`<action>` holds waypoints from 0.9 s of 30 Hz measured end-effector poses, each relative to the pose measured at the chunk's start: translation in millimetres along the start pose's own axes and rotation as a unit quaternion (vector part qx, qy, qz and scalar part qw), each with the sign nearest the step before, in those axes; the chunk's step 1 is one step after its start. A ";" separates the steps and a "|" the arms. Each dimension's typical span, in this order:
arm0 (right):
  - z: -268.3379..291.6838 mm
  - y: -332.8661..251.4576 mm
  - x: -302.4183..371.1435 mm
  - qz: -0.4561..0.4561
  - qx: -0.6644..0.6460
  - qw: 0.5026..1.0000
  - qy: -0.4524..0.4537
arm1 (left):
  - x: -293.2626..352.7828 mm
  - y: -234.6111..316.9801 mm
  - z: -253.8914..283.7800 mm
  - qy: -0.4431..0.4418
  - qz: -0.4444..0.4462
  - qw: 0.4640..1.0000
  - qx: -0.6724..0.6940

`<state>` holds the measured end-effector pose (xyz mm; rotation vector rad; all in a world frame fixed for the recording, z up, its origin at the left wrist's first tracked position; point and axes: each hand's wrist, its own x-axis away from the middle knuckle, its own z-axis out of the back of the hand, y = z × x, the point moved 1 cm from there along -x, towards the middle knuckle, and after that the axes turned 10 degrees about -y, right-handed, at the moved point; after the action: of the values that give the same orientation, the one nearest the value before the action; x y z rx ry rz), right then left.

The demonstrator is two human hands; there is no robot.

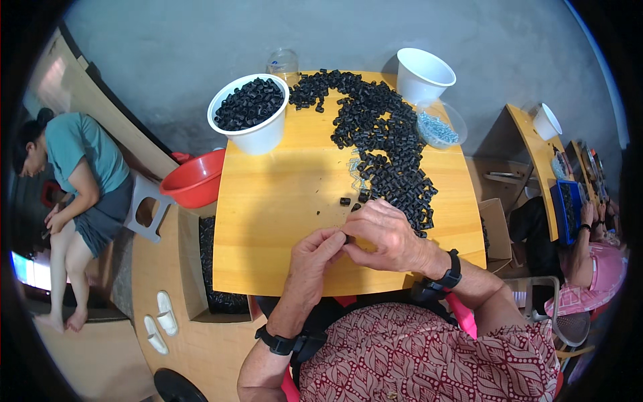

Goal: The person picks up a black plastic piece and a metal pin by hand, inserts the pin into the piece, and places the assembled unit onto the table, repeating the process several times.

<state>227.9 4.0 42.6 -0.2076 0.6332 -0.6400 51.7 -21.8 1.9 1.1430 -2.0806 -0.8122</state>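
As the two hands meet over the near edge of the desk (268,221), here is the focus: one small black part (348,238), caught right between the fingertips. The left hand (312,253) has thumb and forefinger pinched on it, the right hand (388,234) comes in from the other side, thumb and finger closed on it too, and the knuckles hide most of its shape. Just beyond sits a sprawl of similar black pieces (382,124), short and stubby, with thin silvery screws (356,173) strewn along its left flank. How does a piece like this handle? Very light, I'd judge, probably stiff moulded plastic, so a firm pinch shouldn't dent it and breakage looks unlikely. The smooth-looking surface could slip or roll, though, and there's so little to grab that fingertips are the only sensible tool. Best hold, by my reckoning: thumb and forefinger across the outer sides, ends left uncovered. The screws look trickier, slim and hard, better pinched near the head, with more of them in the clear bowl (461,122) at the far right.
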 end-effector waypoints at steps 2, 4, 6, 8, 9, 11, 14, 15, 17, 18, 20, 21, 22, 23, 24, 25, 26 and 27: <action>3.7 0.6 -0.3 -0.008 -0.055 0.997 -0.050 | 0.2 -4.5 5.6 0.000 0.004 1.000 -0.002; 1.8 3.0 0.8 -0.023 -0.099 0.993 -0.052 | 1.2 -5.5 6.8 -0.001 0.008 1.000 -0.004; 1.4 2.6 2.0 -0.038 -0.142 0.988 -0.054 | 3.8 -2.8 3.8 0.014 0.027 0.999 0.031; 4.2 -0.5 2.7 -0.068 -0.156 0.984 -0.048 | 5.1 -2.0 2.5 0.014 0.033 0.999 0.030; 4.4 0.7 2.9 -0.065 -0.156 0.984 -0.049 | 5.5 -2.0 2.2 0.012 0.041 0.999 0.028; 3.9 2.7 5.1 -0.048 -0.150 0.985 -0.077 | 6.6 -5.8 4.1 0.005 0.046 0.998 0.030; 4.0 7.4 3.9 -0.065 -0.205 0.973 -0.081 | 8.0 -4.4 2.2 0.014 0.045 0.998 0.033; 4.1 5.7 3.1 -0.064 -0.205 0.973 -0.081 | 8.4 -3.1 0.9 0.027 0.040 0.998 0.036; 6.1 -2.0 4.2 -0.055 -0.126 0.989 -0.050 | 7.2 -3.0 -3.0 0.014 0.022 0.998 0.063; 4.0 -3.7 4.6 -0.041 -0.097 0.994 -0.029 | 6.4 -2.8 -4.2 0.001 0.003 0.996 0.091; 3.8 -2.0 5.4 -0.034 -0.085 0.995 -0.026 | 7.4 -4.0 -4.7 0.003 0.009 0.995 0.097; 5.0 -1.4 5.4 -0.026 -0.073 0.997 -0.024 | 7.7 -4.6 -4.8 0.007 0.014 0.994 0.105; 7.9 1.0 5.5 -0.028 -0.071 0.997 -0.023 | 7.2 -5.9 -3.5 0.004 0.016 0.994 0.104; 11.5 4.4 4.9 -0.026 -0.117 0.991 -0.063 | 6.8 -6.6 -1.0 -0.006 0.031 0.998 0.061; 14.4 6.5 5.2 -0.025 -0.162 0.981 -0.103 | 6.7 -6.8 0.7 -0.016 0.047 0.999 0.018; 14.6 7.7 6.0 -0.029 -0.157 0.982 -0.099 | 6.5 -4.5 -0.8 -0.023 0.050 0.998 0.016; 12.1 8.0 5.9 -0.044 -0.183 0.978 -0.087 | 8.1 -0.4 -3.8 -0.008 0.055 0.998 0.009; 9.4 8.5 5.9 -0.058 -0.209 0.973 -0.074 | 8.1 1.7 -4.9 0.008 0.060 0.998 0.001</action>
<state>241.5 7.0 44.0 -0.6840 0.6098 -0.5905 51.1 -29.1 8.0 1.0111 -2.1153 -0.7410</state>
